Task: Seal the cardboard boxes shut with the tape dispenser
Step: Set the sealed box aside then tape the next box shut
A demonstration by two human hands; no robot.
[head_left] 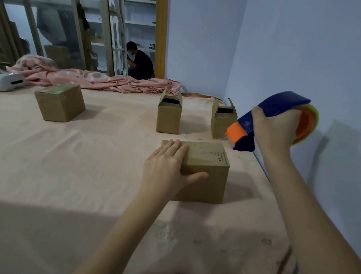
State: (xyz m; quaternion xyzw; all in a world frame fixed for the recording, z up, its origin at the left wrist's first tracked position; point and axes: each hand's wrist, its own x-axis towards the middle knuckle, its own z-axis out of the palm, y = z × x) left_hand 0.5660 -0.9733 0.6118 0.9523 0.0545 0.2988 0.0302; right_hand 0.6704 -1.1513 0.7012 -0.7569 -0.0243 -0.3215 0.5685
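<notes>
Pink-sheeted bed (63, 170) bearing 4 brown cardboard boxes (207, 174); crumpled pink blanket (88, 78) and white device (3, 81) behind them.

Left hand (168, 168): lies flat on the near box (204, 174), fingers straight across its closed top, thumb on its front face.
Right hand (274, 129): grips the blue tape dispenser (272, 121), held in the air above the bed's right edge.
Open boxes: two, one (169, 118) and another (222, 123), flaps up, toward the far right corner.
Closed box (60, 102): far left.
Bed sheet (63, 170): pink, carries all four.
</notes>
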